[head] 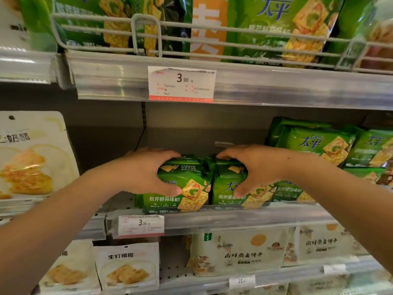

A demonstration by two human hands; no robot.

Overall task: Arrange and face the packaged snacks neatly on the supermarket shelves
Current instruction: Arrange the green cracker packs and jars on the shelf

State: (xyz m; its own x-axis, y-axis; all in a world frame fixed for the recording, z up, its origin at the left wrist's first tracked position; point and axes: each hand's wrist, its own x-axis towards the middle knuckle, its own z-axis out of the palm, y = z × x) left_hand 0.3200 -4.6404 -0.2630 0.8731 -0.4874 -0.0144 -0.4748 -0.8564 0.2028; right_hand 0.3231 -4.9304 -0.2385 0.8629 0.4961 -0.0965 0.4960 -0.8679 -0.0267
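Head view. Two green cracker packs side by side at the front lip of the middle shelf [244,218], faces outward, touching each other at the crimped seam. Left pack [180,188] with its bottom edge just behind the clear price rail; right pack [229,188] likewise, pressed on its right against a further green pack [287,191] lying lower and partly hidden. Open shelf floor to the left of the pair, reaching to the grey upright; dark free space behind and above them, up to the underside of the upper shelf [234,86]. Stack of matching green packs [314,143] well back on the right.

Left hand [146,169] curled over the left pack, fingers across the top edge, thumb clamped on the front face. Right hand [257,167] mirrored on the right pack, fingers over the top, thumb down on the front. Both forearms reaching in from below, angled inward. White price tag [141,225] on the rail beneath the left pack.
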